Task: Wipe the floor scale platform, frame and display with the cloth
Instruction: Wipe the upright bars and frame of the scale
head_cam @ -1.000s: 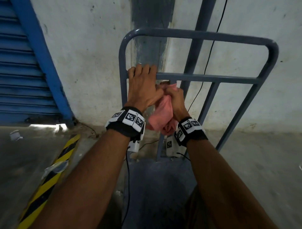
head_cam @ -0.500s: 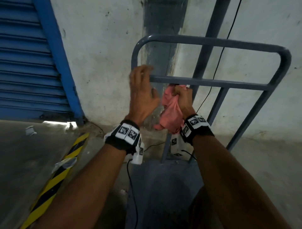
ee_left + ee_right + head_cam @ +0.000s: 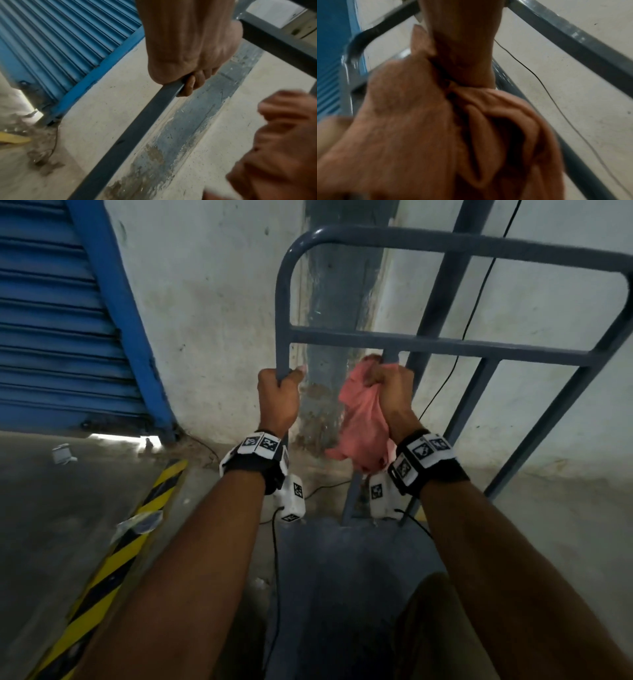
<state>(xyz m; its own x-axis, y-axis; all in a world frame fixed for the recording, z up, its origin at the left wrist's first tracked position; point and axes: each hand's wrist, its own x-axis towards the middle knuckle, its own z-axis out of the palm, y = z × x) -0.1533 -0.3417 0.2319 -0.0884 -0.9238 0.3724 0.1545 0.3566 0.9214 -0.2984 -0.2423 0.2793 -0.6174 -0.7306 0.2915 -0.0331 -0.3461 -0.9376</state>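
Note:
The floor scale's grey tubular frame (image 3: 445,242) rises against the wall, with its dark platform (image 3: 342,577) below my arms. My left hand (image 3: 281,381) is curled round the frame's left post just under the crossbar; the left wrist view shows the left hand (image 3: 185,83) closed round the post (image 3: 137,128). My right hand (image 3: 390,385) grips the pink cloth (image 3: 359,422) bunched against the middle upright, its loose end hanging down. In the right wrist view the cloth (image 3: 496,121) fills the frame beneath my right hand (image 3: 462,56). No display is in view.
A blue roller shutter (image 3: 51,337) stands at the left. A yellow and black striped kerb (image 3: 113,559) runs along the floor left of the platform. A thin black cable (image 3: 472,302) hangs down the white wall behind the frame. Litter (image 3: 63,453) lies on the floor.
My left hand has left the crossbar, dropped to the left post and curled round it. My right hand has slid the cloth a little down the middle upright.

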